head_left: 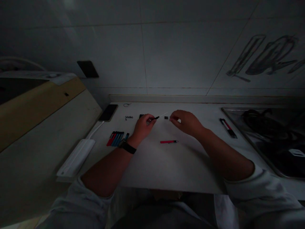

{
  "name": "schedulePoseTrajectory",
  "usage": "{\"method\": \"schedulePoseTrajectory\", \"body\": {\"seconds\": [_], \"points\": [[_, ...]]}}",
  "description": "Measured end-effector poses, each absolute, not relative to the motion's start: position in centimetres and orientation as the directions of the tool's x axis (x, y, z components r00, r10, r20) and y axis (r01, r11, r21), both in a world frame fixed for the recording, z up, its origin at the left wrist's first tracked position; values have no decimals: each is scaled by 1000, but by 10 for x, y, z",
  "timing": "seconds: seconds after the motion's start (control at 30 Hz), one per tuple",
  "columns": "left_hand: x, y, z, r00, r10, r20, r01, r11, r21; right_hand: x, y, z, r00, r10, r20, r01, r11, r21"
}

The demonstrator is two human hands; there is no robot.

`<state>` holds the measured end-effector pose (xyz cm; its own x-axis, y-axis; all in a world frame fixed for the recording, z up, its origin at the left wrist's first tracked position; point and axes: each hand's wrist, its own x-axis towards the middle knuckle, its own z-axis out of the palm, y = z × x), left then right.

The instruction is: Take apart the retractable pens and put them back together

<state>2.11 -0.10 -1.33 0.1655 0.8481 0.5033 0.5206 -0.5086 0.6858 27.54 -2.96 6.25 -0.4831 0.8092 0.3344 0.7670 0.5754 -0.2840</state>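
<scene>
Over the middle of the counter, my left hand [144, 124] is closed on a small black pen part [156, 118]. A thin pale rod, perhaps a refill, [163, 114] sticks out of it toward the right. My right hand [187, 121] is bent in a pinch; what its fingertips hold, if anything, is too small to make out. Between the hands lies a small dark square piece [166, 117]. Nearer to me is a red pen [169, 142]. Black pieces [141, 116] show partly behind my left hand, and several small metallic parts [129, 117] lie left of it.
Red and blue pen barrels [116, 138] lie beside my left wrist. Farther left are a phone [108, 112] and a white power strip [76, 158]. A thin ring [127, 104] sits near the wall. At right are a red-black pen [228, 128] and a metal-rimmed hob or sink [247, 143].
</scene>
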Motion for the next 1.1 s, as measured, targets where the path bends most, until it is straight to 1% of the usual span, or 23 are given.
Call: {"method": "schedulePoseTrajectory", "body": {"seconds": [0.1,0.17,0.23,0.37,0.43,0.5,0.53,0.6,0.67,0.73,0.8,0.97,1.1], "points": [[20,1,-16,159,851,500,513,-504,694,267,-36,54,-667,739,95,683,658,-318],[21,1,-17,160,850,501,510,-506,695,262,-39,46,-719,694,-35,662,668,-340],[21,0,-17,165,851,499,506,-507,698,259,-42,38,-737,668,-101,654,668,-355],[22,-1,-16,168,854,493,505,-504,701,256,-43,31,-765,630,-130,626,681,-381],[22,-1,-15,163,853,496,500,-504,704,258,-41,32,-779,619,-101,593,676,-436],[22,-1,-14,149,855,498,490,-501,713,262,-35,35,-773,634,-27,542,638,-547],[22,-1,-13,140,857,496,481,-497,722,265,-32,37,-747,664,30,510,602,-615],[23,-1,-12,125,863,490,458,-488,743,271,-23,39,-633,759,154,443,518,-732],[23,-2,-10,111,865,490,438,-485,757,276,-14,37,-468,848,249,412,459,-788],[22,-3,-9,109,860,498,430,-492,757,281,-7,34,-336,892,303,434,432,-791],[22,-4,-9,115,853,509,437,-503,745,284,-2,31,-273,904,330,482,426,-766],[20,-4,-9,146,831,536,484,-533,694,288,0,27,-255,890,377,576,453,-681],[20,-4,-8,169,819,548,518,-547,657,290,1,28,-279,857,434,594,509,-623]]}}
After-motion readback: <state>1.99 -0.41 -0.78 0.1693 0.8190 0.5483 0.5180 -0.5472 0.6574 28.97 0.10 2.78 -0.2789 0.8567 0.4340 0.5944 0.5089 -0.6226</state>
